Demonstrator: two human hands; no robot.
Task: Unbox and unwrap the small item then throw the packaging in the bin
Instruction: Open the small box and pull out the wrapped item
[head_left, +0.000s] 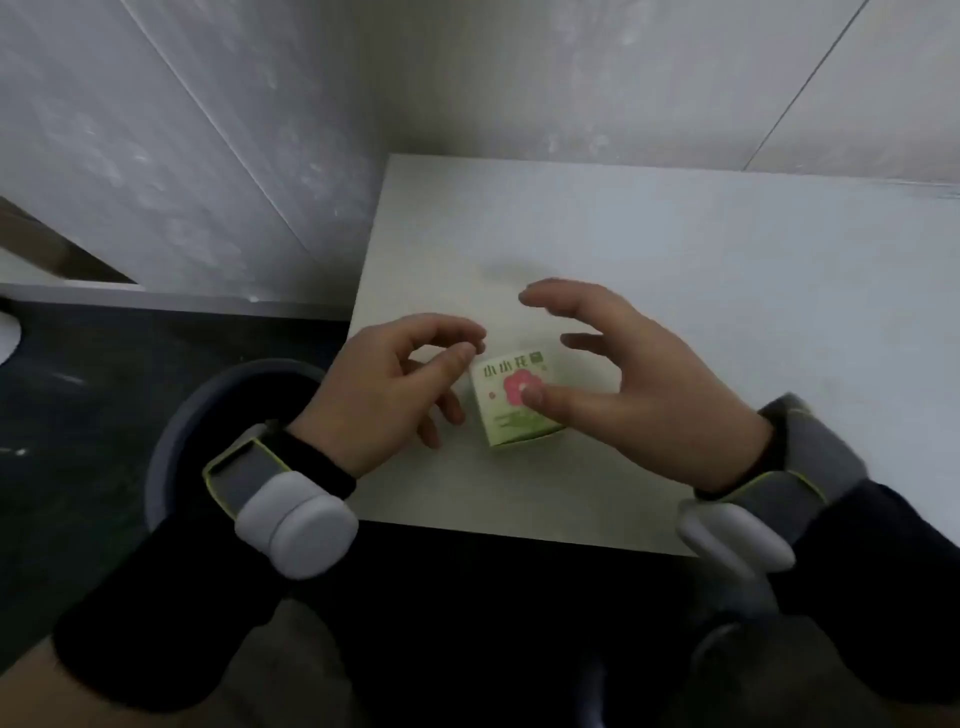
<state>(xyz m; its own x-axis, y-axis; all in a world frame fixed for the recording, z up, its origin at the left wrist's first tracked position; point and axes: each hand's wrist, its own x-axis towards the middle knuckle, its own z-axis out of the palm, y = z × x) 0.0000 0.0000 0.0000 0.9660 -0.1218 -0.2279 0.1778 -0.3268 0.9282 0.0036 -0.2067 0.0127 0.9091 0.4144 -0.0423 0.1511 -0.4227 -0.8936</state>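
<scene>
A grey bin (176, 431) sits lower left, beside the bench (675, 291). The green box (511, 402) lies flat at centre, slightly skewed, right hand (628, 389) spread with its thumb on it, left hand (395, 389) loosely curled beside.

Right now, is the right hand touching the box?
Touching. The head view shows the right hand with its thumb tip pressed on the top face of the box; its other fingers hover above.

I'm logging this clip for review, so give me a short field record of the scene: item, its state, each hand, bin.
item: small green box with a pink flower print, on the white table
box state: closed
right hand: open, thumb resting on the box front
left hand: beside the box, fingers pinched near its top corner, holding nothing visible
bin: dark, round, left of the table
</scene>
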